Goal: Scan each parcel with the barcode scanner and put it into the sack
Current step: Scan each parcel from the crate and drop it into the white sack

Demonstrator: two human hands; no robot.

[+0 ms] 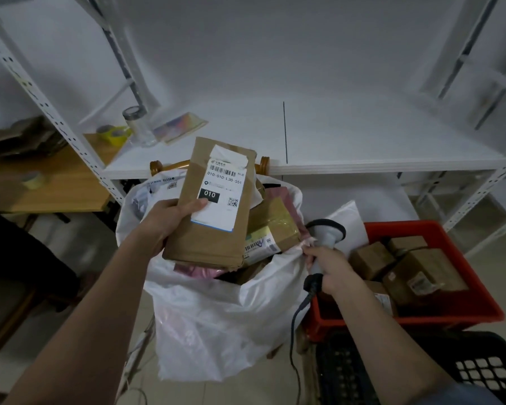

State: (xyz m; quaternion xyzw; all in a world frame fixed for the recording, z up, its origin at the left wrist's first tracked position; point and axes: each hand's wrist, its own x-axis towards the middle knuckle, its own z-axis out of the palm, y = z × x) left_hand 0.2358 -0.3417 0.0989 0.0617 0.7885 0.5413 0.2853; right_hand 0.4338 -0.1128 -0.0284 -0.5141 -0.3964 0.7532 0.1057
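My left hand (165, 220) grips a flat brown parcel (214, 229) by its left edge, thumb on the white shipping label, label side up. The parcel hangs over the open mouth of the white plastic sack (216, 323). Several parcels fill the sack, among them a taped brown box (270, 226) and pink mailers. My right hand (332, 268) grips the grey barcode scanner (327, 232) by its handle at the sack's right rim; its fingers also pinch the rim. The scanner's head points up and left, and its black cable runs down to the floor.
A red crate (479, 308) at the right holds several brown boxes (421, 273). A black crate (479, 369) sits below it. A white shelf (362, 141) stands behind the sack, with tape rolls (114, 134), a glass jar and a booklet at its left. A wooden table (41, 182) is at far left.
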